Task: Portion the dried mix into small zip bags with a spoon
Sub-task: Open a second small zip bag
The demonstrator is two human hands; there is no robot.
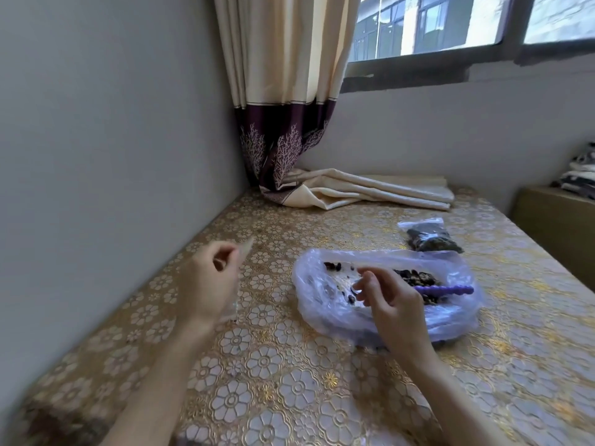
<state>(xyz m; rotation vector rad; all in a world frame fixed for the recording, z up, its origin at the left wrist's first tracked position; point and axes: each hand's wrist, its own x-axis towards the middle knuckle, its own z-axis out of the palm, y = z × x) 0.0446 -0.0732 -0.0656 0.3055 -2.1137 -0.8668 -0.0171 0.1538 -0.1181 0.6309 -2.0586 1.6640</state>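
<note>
The left hand [206, 278] is up above the table, with its fingers curled in. It pinches a small clear zip bag [243, 249]. The bag is thin and see-through, and blurry, so only its top corner and a bit near the wrist show. The left arm reaches in from the bottom, and the back of the hand faces the camera.

The table [267, 365] has a shiny gold cloth with white flower shapes pressed into it.

To the right lies a big floppy plastic bag [325, 304], soft, crinkly and pale purple. It is spread open on the table. Inside it sits the dried mix [418, 280], dark brown little lumps, in a pile on the right side with some bits loose on the left. A purple spoon [450, 289] with a bumpy handle rests on the pile.

The right hand [386, 300] hangs over the open bag. Its fingers are bent loosely and hold nothing. It does not touch the spoon. The right arm comes up from the bottom right.

Behind the big bag lies a filled zip bag [428, 236], packed with dark mix.

A cream curtain [289, 91] with a purple hem hangs in the corner.
</note>
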